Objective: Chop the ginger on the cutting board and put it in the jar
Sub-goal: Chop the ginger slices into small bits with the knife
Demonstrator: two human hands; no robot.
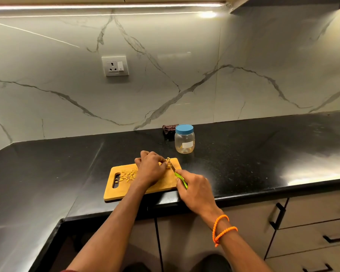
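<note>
- An orange cord bracelet (223,229) is looped twice round the right wrist, nearest the camera.
- The right hand (196,191) is curled round the green handle of a knife (180,178), whose blade reaches up to the ginger.
- The wooden cutting board (161,183) lies at the front edge of the black worktop (263,154), its handle slot to the left.
- The left hand (150,166) rests on the board, fingers bent, pinching the ginger piece (168,163) at the board's far right corner.
- Chopped ginger bits (128,174) are heaped on the left part of the board, near the slot.
- Beyond the board stands a clear plastic jar (184,141) with its blue lid on.
- A dark folded cloth (169,128) lies just behind the jar by the marble wall.
- A wall socket (115,66) sits higher on that wall.
</note>
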